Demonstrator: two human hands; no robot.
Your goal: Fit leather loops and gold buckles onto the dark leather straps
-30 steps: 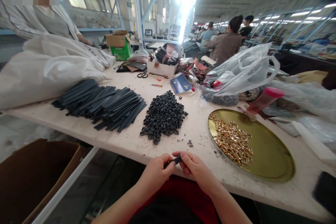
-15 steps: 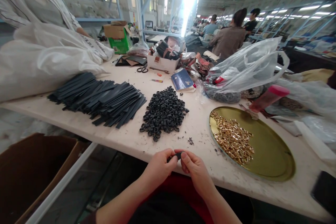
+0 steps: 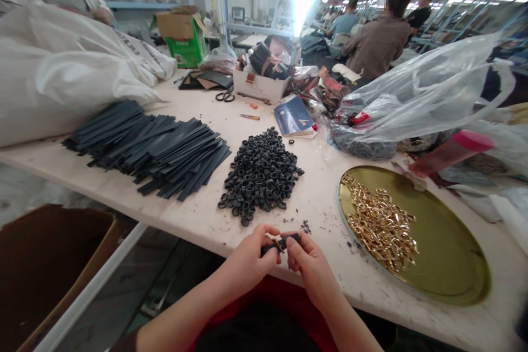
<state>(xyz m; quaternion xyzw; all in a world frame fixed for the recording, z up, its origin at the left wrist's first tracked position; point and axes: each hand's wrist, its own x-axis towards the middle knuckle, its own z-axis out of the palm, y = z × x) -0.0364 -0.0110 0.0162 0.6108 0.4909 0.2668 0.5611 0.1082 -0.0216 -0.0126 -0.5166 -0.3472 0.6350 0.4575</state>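
Note:
At the table's near edge, my left hand and my right hand pinch a short dark strap between them. A small gold buckle sits on the strap, between my fingertips. Just beyond my hands lies a heap of small black loops. To its left, a pile of flat dark strips is spread across the table. Many gold buckles are gathered on the left side of a round gold tray, to the right of my hands.
Behind the loops lie a blue booklet, scissors and a white box of scraps. A clear plastic bag and a pink-lidded jar stand right. A white sack covers the left. An open carton stands below the table.
The view has shifted down and slightly left. The strap is turned so that the gold buckle now shows between my fingers, and my hands are slightly further apart.

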